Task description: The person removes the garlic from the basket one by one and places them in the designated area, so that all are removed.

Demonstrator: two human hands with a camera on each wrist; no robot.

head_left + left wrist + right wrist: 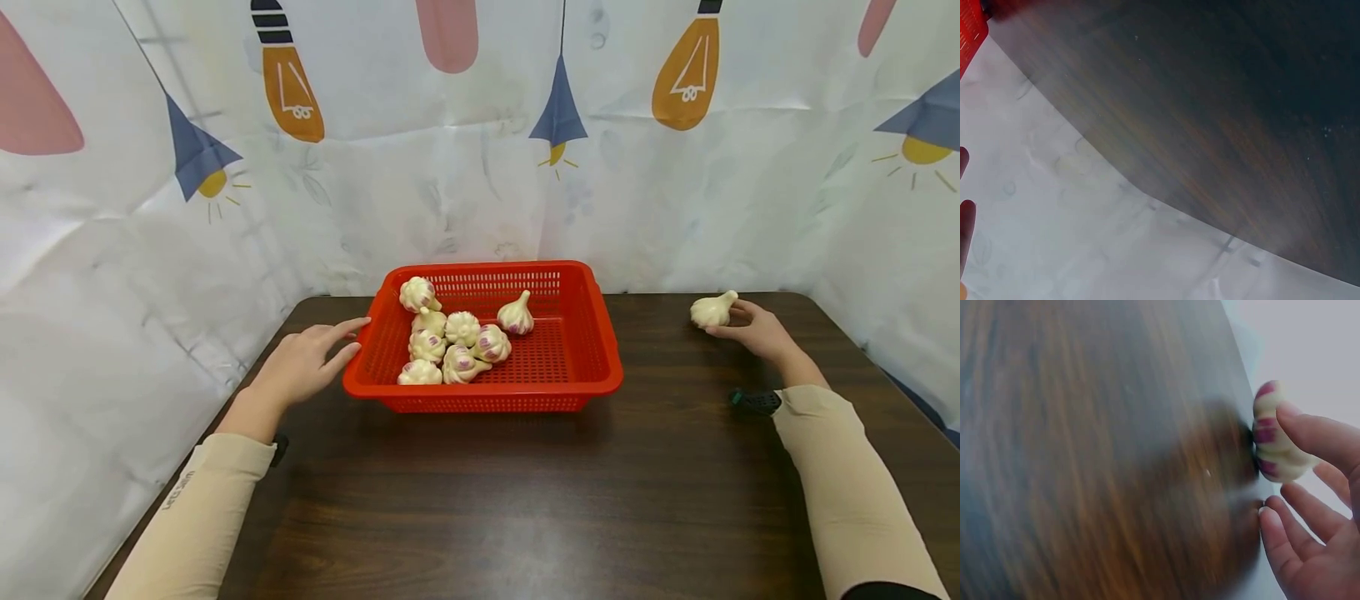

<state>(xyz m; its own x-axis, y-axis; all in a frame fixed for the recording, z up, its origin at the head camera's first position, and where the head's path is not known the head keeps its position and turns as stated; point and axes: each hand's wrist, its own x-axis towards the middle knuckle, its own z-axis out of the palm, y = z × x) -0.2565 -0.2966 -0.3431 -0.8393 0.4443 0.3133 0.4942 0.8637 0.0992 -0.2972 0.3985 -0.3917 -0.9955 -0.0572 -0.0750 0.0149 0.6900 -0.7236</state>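
Observation:
At the far right of the table my right hand (759,332) holds a garlic bulb (711,310) between thumb and fingers. Up close in the right wrist view, the thumb lies over this cream and purple garlic bulb (1272,440), with the other fingers spread around and below it. My left hand (298,362) has its fingers loosely extended, fingertips right at the left rim of a red plastic basket (487,389). Several garlic bulbs (462,329) sit inside, mostly in the left half. Only the fingertips of the left hand show in the left wrist view.
A dark brown wooden table (487,500) carries the basket near its back edge. Behind and beside it hangs a white curtain (420,192) printed with lamps and bulbs. The table's cut corner (1141,187) shows in the left wrist view.

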